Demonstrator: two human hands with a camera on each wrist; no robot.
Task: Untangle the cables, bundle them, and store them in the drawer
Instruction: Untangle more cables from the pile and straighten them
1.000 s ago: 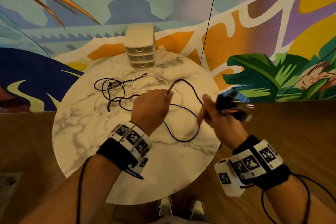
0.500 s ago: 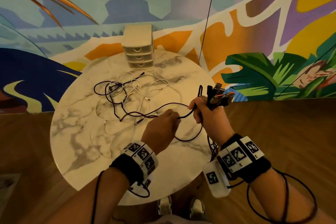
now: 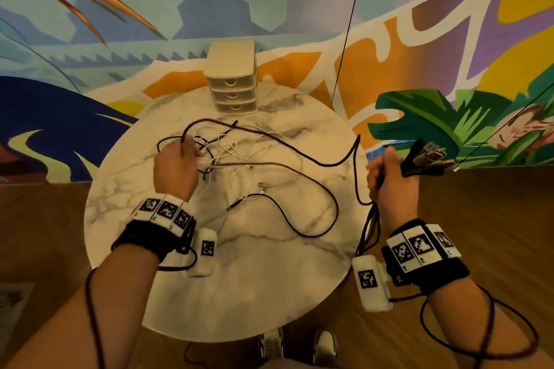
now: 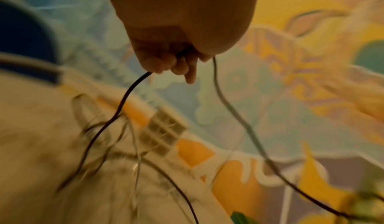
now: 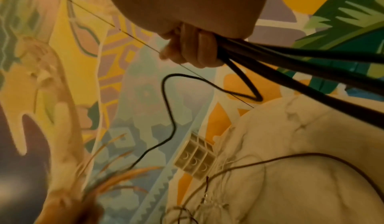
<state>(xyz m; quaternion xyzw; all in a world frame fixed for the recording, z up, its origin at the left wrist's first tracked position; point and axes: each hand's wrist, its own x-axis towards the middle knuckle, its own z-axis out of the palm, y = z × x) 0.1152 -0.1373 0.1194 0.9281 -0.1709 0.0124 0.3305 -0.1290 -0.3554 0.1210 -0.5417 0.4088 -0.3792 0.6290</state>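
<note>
left hand pinching the thin black cable, right hand fisted round a gathered bunch of black cable ends

cable's light and floppy i reckon, snags easy in the white cable tangle on the round marble table. better gripped near the plugs. small beige three-drawer box sits shut at the far edge.

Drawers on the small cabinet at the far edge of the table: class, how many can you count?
3. They are stacked on the cabinet: top drawer, middle drawer, bottom drawer. All three look closed.
</note>
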